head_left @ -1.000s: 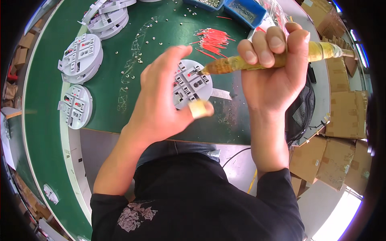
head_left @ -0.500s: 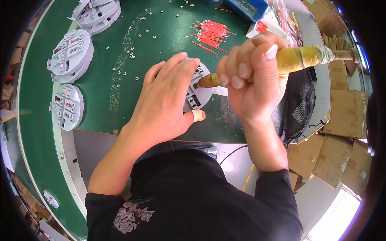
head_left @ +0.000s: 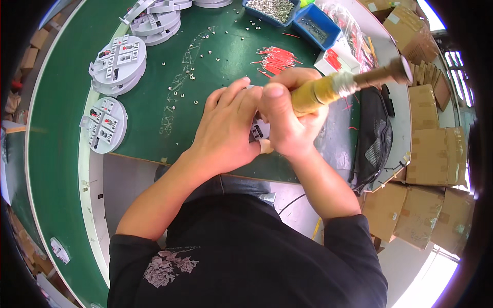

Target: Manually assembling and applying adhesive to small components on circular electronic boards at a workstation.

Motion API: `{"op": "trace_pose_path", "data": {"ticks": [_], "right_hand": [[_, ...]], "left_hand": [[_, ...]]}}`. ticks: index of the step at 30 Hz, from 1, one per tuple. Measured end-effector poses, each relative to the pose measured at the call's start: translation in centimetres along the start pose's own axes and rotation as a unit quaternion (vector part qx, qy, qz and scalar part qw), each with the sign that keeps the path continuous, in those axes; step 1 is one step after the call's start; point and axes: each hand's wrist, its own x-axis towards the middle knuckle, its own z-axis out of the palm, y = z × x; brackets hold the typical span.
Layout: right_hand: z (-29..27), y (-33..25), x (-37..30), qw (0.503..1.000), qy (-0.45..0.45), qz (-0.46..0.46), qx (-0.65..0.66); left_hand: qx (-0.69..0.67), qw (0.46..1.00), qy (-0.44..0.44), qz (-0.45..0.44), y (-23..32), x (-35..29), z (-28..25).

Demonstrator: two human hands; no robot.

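Observation:
A round light-grey plastic base (head_left: 260, 131) lies on the green table in front of me, mostly hidden under my hands. My left hand (head_left: 223, 131) spreads over its left side and holds it, with the bandaged thumb at the near edge. In a closed fist, my right hand (head_left: 294, 126) grips a hand tool with a yellow tape-wrapped handle (head_left: 314, 96) above the base. The tool's brown metal rod leans up to the right and ends in a flat round head. My right hand hides its lower tip.
Similar grey bases stand stacked at left (head_left: 123, 57), with one nearer (head_left: 110, 123). Small metal parts (head_left: 192, 77) are scattered across the table. Beyond lie red wires (head_left: 277, 60), two blue bins (head_left: 317, 31) and a white box (head_left: 336, 60). At right are a black bag (head_left: 372, 141) and cardboard boxes (head_left: 429, 154).
My right hand has moved left, close against my left hand, and the tool has swung more upright. The table has shifted in view, showing more of its far side.

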Motion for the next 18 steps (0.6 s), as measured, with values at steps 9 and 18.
{"op": "trace_pose_path", "data": {"ticks": [9,18], "right_hand": [[-4.6,-6.2,4.1,0.941,0.162,0.030,0.295],[-1.1,-5.5,1.2,0.946,-0.008,0.323,0.026]], "left_hand": [[-0.140,0.986,0.067,-0.058,1.2,-0.5,-1.3],[-0.711,0.682,0.128,-0.114,2.2,-1.2,-3.4]]}}
